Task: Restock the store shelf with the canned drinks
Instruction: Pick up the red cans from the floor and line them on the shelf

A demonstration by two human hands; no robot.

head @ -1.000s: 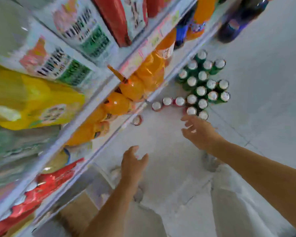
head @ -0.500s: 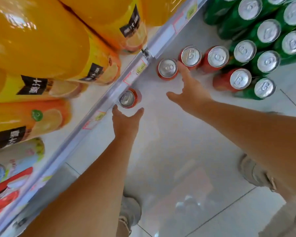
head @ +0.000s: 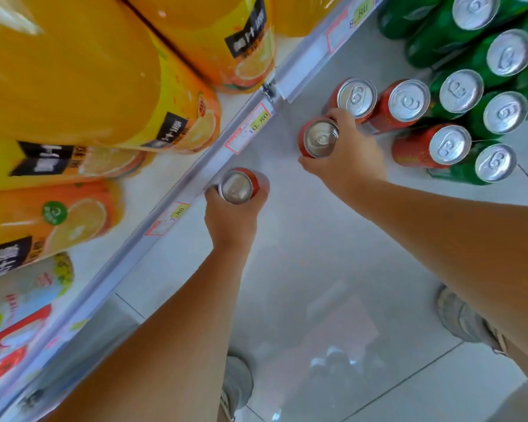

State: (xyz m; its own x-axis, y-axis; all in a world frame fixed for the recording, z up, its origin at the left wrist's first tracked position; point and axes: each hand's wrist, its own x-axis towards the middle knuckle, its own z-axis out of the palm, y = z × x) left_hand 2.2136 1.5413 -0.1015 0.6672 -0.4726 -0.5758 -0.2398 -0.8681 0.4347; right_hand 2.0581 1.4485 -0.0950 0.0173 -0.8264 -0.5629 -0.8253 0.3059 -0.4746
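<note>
Red and green drink cans stand upright on the pale tiled floor at the upper right. My left hand is wrapped around one red can right beside the shelf's front rail. My right hand grips a second red can at the near left end of the group. Three more red cans stand just beyond that hand. Several green cans crowd behind and right of them.
Large orange juice bottles fill the shelf at the left, above price tags on the rail. Red and white packages sit lower on the shelf. My shoes stand on the floor tiles at the bottom right and bottom centre.
Both hands were open and reaching toward the cans; now each has closed around a red can. The view has also dropped closer to the floor.
</note>
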